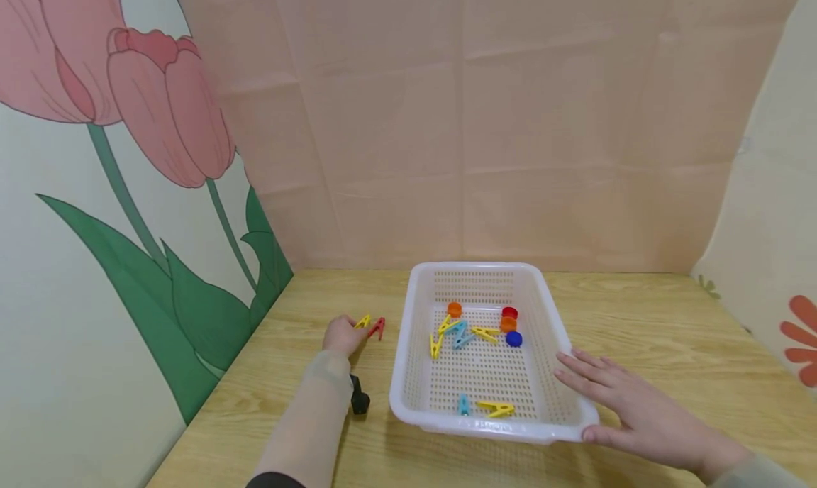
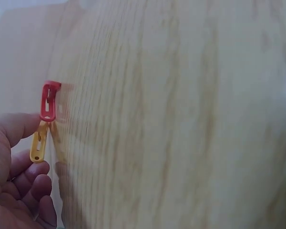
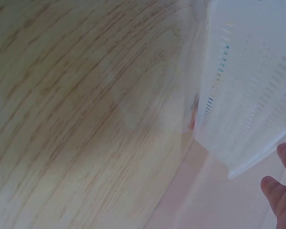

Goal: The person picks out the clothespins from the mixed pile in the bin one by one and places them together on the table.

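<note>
The left hand [image 1: 343, 337] pinches a yellow clothespin [image 1: 363, 321] between thumb and curled fingers; the red clothespin [image 1: 377, 328] close beside it, on the counter [image 1: 332, 289], might get knocked or dragged. Further right, the white perforated basket [image 1: 398, 374] could skew if the right hand [image 1: 628, 413], fingers spread at its rim and gripping nothing, pushes unevenly.

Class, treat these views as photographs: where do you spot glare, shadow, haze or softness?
Head view: soft, even light, faint shadow on the tabletop below the plastic basket's near edge; left wrist view: dim, bright glare spot at the right edge, shadow beside the left hand; right wrist view: hazy, basket washed out.
</note>
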`<state>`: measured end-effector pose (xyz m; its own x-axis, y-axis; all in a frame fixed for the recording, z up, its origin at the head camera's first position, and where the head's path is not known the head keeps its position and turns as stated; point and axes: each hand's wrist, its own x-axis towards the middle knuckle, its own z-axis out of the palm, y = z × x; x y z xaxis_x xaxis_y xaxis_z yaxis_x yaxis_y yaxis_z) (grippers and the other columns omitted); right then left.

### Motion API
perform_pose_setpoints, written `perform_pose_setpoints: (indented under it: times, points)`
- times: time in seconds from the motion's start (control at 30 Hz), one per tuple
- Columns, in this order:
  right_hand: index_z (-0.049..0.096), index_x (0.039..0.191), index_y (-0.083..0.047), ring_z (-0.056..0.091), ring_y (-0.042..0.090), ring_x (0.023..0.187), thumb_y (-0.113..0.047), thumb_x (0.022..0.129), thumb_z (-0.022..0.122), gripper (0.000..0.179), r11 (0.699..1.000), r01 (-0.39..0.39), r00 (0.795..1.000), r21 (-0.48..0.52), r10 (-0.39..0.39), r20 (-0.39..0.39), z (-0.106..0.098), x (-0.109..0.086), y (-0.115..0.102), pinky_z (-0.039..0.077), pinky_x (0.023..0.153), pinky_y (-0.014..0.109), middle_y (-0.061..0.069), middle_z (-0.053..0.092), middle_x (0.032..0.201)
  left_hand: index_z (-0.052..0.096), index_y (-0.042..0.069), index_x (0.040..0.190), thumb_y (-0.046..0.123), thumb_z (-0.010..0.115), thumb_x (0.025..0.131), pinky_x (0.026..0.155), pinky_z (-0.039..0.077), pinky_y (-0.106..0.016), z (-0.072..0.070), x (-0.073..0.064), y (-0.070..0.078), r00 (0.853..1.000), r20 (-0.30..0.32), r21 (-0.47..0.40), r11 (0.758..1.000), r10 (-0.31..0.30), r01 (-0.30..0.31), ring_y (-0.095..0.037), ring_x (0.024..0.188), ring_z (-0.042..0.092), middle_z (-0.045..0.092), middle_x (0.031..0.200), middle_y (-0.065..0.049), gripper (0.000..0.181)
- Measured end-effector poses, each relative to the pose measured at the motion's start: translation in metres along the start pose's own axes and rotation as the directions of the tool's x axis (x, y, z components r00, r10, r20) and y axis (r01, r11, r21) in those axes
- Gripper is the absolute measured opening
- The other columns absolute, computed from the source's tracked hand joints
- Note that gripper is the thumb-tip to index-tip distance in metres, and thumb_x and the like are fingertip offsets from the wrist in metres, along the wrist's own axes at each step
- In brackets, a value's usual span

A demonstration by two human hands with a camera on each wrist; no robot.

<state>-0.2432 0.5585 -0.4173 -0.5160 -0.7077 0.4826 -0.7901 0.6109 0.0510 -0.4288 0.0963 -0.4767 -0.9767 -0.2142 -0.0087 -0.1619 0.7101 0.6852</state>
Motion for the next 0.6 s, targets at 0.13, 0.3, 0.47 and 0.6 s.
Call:
perform_pose_setpoints:
  times: [0.13,0.3,0.47,0.6]
  points:
    - [0.048,0.142,-0.01,0.025,0.018,0.142,-0.053,0.076,0.074,0.082,1.0,-0.002,1.0,-0.003,0.002,0.008,-0.0006,0.0002,-0.0005,0.004,0.114,0.021,0.011,0.043,0.147,0.063,0.004,0.091,0.031,0.075,0.082,0.071,0.047,-0.038,0.0014,0.0004,-0.0004,1.0,0.004,0.009,1.0,0.003,-0.003,-0.024,0.078,0.055,0.062,0.086,-0.008,0.031]
    - [0.048,0.142,-0.011,0.024,0.017,0.142,-0.052,0.076,0.074,0.082,1.0,-0.012,1.0,-0.007,0.013,0.016,-0.0015,0.0001,-0.0016,0.003,0.114,0.02,0.01,0.043,0.147,0.063,0.005,0.094,0.029,0.074,0.084,0.073,0.047,-0.038,0.0028,0.0009,-0.0007,1.0,0.016,0.002,1.0,-0.022,0.022,-0.024,0.08,0.055,0.061,0.089,-0.008,0.028]
    - [0.047,0.143,-0.012,0.021,0.015,0.143,-0.05,0.076,0.075,0.083,0.999,-0.036,0.998,-0.024,0.038,0.06,-0.0023,-0.0004,-0.0022,0.002,0.113,0.02,0.009,0.041,0.149,0.063,0.004,0.097,0.03,0.073,0.084,0.076,0.048,-0.04,0.0028,0.0016,-0.0011,0.999,0.022,-0.005,0.999,-0.034,0.034,-0.025,0.083,0.056,0.062,0.092,-0.009,0.031]
    - [0.047,0.143,-0.012,0.021,0.015,0.143,-0.05,0.076,0.076,0.082,0.999,-0.043,0.997,-0.026,0.045,0.062,-0.0031,-0.0002,-0.0025,0.001,0.113,0.019,0.009,0.041,0.149,0.064,0.004,0.102,0.031,0.072,0.084,0.079,0.048,-0.042,0.0002,0.0027,-0.0008,0.999,0.024,-0.009,1.0,-0.029,0.029,-0.026,0.087,0.057,0.063,0.096,-0.01,0.033]
